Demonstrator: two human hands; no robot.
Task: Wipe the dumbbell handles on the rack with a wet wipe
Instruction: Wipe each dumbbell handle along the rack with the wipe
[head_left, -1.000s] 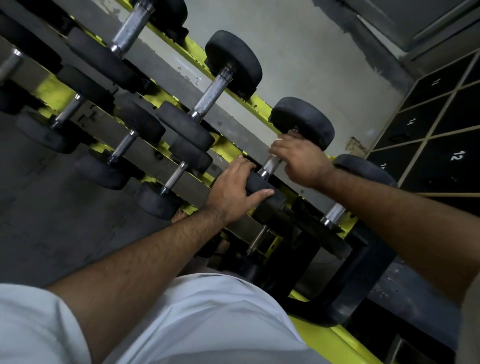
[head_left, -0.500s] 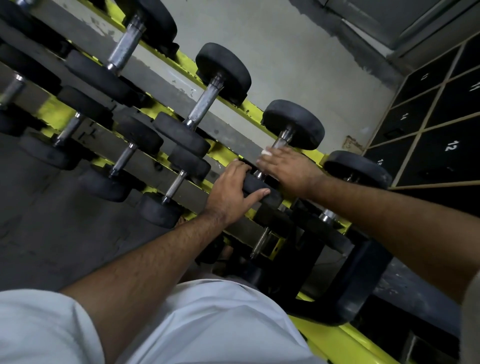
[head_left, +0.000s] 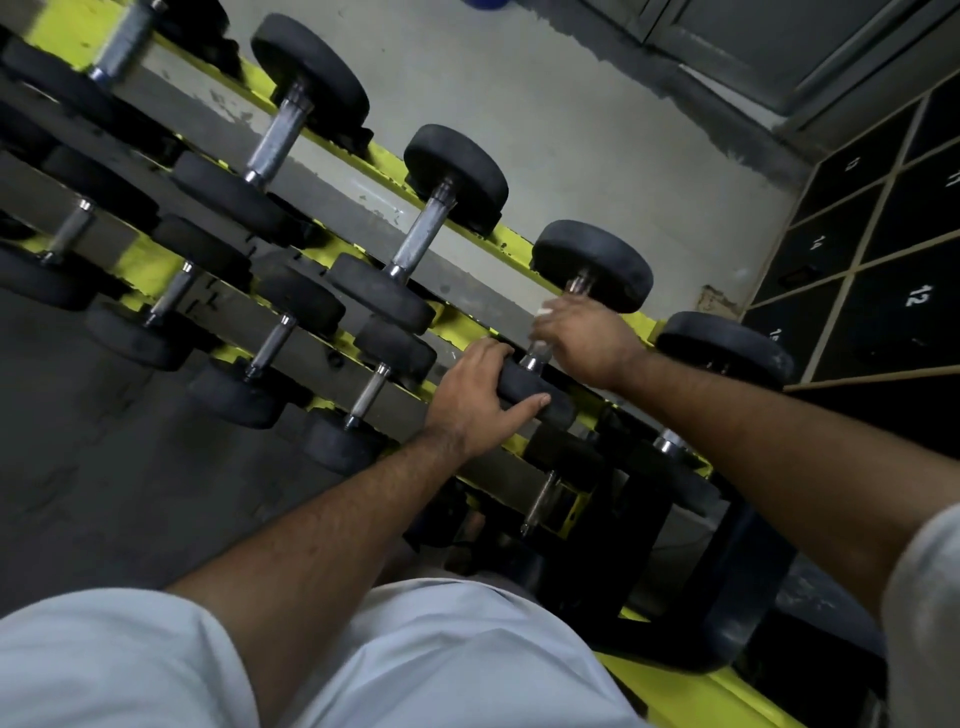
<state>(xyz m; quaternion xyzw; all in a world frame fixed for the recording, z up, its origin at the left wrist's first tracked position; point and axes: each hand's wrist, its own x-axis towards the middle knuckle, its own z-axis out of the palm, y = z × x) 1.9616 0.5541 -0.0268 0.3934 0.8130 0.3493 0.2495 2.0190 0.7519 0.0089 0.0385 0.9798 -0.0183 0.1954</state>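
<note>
Dumbbell (head_left: 563, 332) lies on the upper tier of the yellow rack (head_left: 467, 325), third in its row. Nearest, the left hand (head_left: 475, 395) grasps its near black head, fingers over the top and thumb along the front edge. Beyond it, the right hand (head_left: 587, 338) curls round the metal handle, a bit of white wet wipe (head_left: 544, 310) showing at the fingertips. Numbered lockers (head_left: 883, 280) stand farther right.
</note>
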